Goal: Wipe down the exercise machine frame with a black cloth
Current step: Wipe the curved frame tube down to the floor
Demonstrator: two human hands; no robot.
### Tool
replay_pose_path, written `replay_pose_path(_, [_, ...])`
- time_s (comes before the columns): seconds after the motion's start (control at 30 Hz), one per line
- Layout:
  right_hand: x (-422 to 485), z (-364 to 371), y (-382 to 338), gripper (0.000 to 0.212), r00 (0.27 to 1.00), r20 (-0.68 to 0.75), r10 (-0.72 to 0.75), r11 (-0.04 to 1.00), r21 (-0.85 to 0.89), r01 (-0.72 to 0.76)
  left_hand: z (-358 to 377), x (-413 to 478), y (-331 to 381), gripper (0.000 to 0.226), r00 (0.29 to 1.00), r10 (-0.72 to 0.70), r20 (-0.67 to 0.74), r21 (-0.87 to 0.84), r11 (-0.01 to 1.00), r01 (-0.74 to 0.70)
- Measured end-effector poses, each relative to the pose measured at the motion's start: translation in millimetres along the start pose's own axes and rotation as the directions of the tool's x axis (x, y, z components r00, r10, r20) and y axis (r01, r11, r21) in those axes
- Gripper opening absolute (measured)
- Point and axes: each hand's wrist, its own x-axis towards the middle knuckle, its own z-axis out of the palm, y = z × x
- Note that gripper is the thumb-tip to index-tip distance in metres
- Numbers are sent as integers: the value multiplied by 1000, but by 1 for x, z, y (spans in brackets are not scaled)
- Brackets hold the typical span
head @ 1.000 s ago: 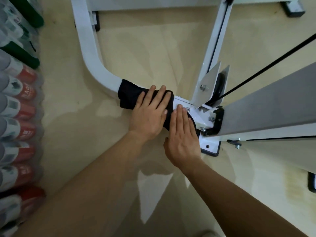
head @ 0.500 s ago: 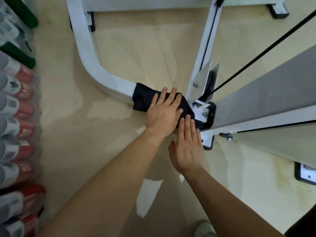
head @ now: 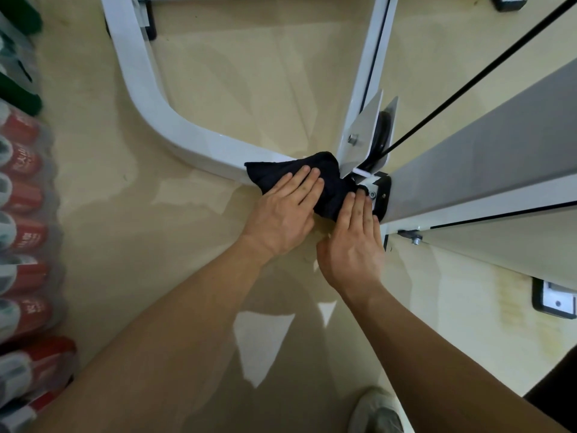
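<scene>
Black cloth (head: 331, 182) is bunched over the lower end of the curved white frame tube (head: 162, 123), at the joint where the tube meets the upright post (head: 370, 57). The left hand (head: 281, 214) lies flat on the cloth, fingers straight and close together, pressing it against the tube without gripping it. The right hand (head: 352, 242) lies just beside the left hand, also flat with straight fingers. Its fingertips (head: 359, 204) rest on the right edge of the cloth, next to the black bracket (head: 383, 195) at the joint. Both forearms enter from the bottom edge of the view.

Directly above the cloth, two angled white plates (head: 363, 126), fastened with a bolt (head: 352, 139), enclose a black pulley (head: 382, 132). A black cable (head: 468, 79) runs from the pulley toward the top right corner. A broad grey panel (head: 484, 157) extends to the right from the joint. The frame stands on a glossy beige floor (head: 218, 73), with a black foot pad (head: 149, 21) under the tube near the top. Wrapped bottles with red labels (head: 25, 198) lie in a row along the left edge, with green ones (head: 18, 92) above them. A shoe (head: 377, 414) shows at the bottom edge.
</scene>
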Motion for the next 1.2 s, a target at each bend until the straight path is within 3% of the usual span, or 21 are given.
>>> replay_pose_path(0.2, [12,2,-25,78,1000,-19,-5,998,60,6,-2,17,-10,56,990,-100,-95,-51,994,95])
replay_pose_path(0.5, [9,5,-17,86,998,-48,-49,999,12,50,-6,-5,-34,52,996,-7,-89,-4,1000,6])
replay_pose_path(0.8, [-7,5,-2,77,1000,-21,9,998,-59,-10,-2,-9,8,56,998,55,-37,-34,998,-56])
replay_pose_path(0.93, [8,1,0,75,999,-13,-45,999,-29,45,-1,-6,6,63,1000,19,-12,-17,1000,-19])
replay_pose_path(1.07, [1,3,2,79,988,25,-154,988,2,154,1,7,-9,47,989,-57,-133,-86,995,46])
replay_pose_path(1.2, [0,10,-11,74,992,-28,-121,988,98,123,1,14,-29,50,990,36,-133,-48,998,-43])
